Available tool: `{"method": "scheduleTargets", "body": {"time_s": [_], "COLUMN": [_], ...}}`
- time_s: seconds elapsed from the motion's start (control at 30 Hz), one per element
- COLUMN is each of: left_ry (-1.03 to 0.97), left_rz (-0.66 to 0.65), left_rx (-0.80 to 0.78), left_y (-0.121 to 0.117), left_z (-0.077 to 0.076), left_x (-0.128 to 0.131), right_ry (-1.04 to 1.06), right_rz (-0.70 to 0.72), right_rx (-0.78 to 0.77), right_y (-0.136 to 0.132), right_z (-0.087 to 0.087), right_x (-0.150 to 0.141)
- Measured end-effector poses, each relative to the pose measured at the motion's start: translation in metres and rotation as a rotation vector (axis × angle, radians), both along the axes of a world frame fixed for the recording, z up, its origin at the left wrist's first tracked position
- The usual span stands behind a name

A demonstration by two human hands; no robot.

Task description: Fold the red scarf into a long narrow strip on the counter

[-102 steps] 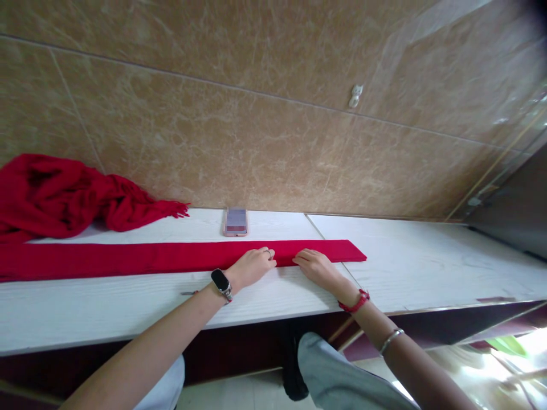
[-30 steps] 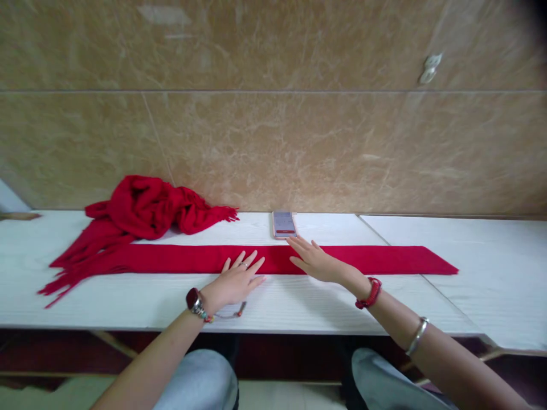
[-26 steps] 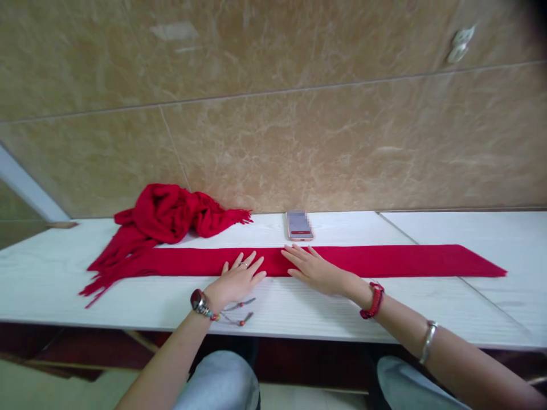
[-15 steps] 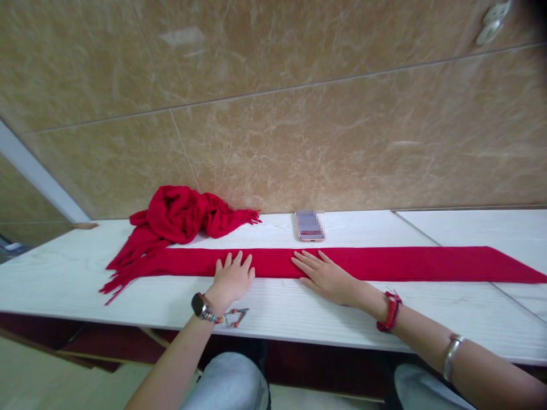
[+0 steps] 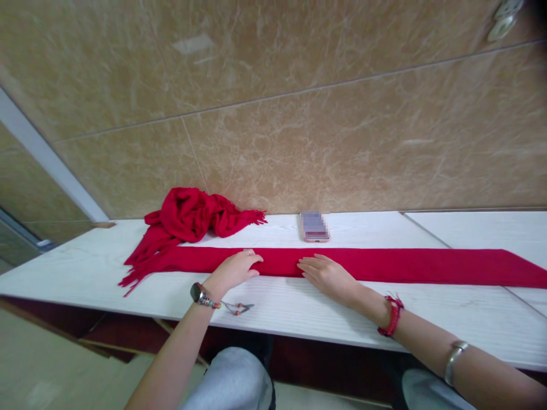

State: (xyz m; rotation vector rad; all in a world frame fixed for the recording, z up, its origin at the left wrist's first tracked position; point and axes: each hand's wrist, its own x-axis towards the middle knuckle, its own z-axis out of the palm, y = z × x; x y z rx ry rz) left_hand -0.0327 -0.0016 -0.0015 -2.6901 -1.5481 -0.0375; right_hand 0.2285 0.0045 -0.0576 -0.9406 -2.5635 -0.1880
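Note:
A long red scarf (image 5: 405, 265) lies folded into a narrow strip along the white tabletop, its fringe at the left end. My left hand (image 5: 235, 272) rests on the strip left of the middle, fingers bent over it and thumb apart from them. To its right, my right hand (image 5: 330, 278) lies across the near edge of the strip with fingers stretched out and close together. Both hands are open. Behind the fringed end is a bunched red fringed cloth (image 5: 188, 219), touching the strip; whether the two are one piece I cannot tell.
A phone (image 5: 315, 226) lies near the wall behind the strip. The white table (image 5: 273, 304) stands against a brown tiled wall (image 5: 299, 154), with a socket (image 5: 505, 20) at upper right. Dark red shelving (image 5: 316, 364) shows beneath the front edge.
My left hand's spread fingers have drawn together and bent, and the wrist has turned. My right hand's fingers have closed up side by side. The view has shifted slightly.

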Motion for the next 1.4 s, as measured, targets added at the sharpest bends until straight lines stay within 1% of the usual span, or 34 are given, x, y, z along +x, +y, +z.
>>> {"method": "scheduleTargets", "body": {"time_s": [0.13, 0.23, 0.33, 0.43, 0.57, 0.67, 0.77, 0.9, 1.0, 1.13, 1.27, 1.33, 1.4], "left_ry": [0.008, 0.032, 0.068, 0.118, 0.191, 0.198, 0.184, 0.177, 0.174, 0.183, 0.15, 0.147, 0.167], "left_rz": [-0.023, -0.073, -0.106, -0.135, -0.15, -0.159, -0.18, -0.177, -0.188, -0.196, -0.176, -0.167, -0.178], "left_rx": [0.016, 0.039, 0.082, 0.131, 0.229, 0.296, 0.307, 0.281, 0.278, 0.326, 0.392, 0.372, 0.324], "left_y": [0.004, 0.006, 0.005, 0.001, -0.005, -0.006, -0.005, -0.005, -0.006, -0.008, -0.005, -0.002, -0.001], "left_z": [0.004, 0.004, 0.003, 0.002, -0.001, -0.006, -0.013, -0.017, -0.017, -0.016, -0.017, -0.018, -0.019], "left_x": [-0.013, -0.013, -0.011, -0.011, -0.012, -0.012, -0.013, -0.015, -0.016, -0.017, -0.018, -0.017, -0.016], "right_ry": [-0.064, -0.11, -0.156, -0.193, -0.195, -0.157, -0.124, -0.114, -0.034, 0.066, 0.073, 0.047, 0.004], "right_rz": [-0.041, -0.066, -0.09, -0.094, -0.068, -0.04, -0.02, 0.047, 0.087, 0.138, 0.062, 0.038, 0.05], "right_rx": [-0.036, -0.073, -0.079, -0.037, 0.064, 0.162, 0.23, 0.224, 0.196, 0.169, 0.159, 0.171, 0.178], "right_y": [-0.004, -0.006, -0.007, -0.005, -0.005, -0.005, -0.004, -0.003, -0.002, -0.001, -0.003, -0.003, -0.003], "right_z": [0.015, 0.028, 0.032, 0.028, 0.02, 0.016, 0.014, 0.01, 0.005, 0.001, 0.003, 0.005, 0.005], "right_x": [-0.009, -0.024, -0.04, -0.05, -0.049, -0.046, -0.044, -0.044, -0.045, -0.045, -0.043, -0.043, -0.043]}}
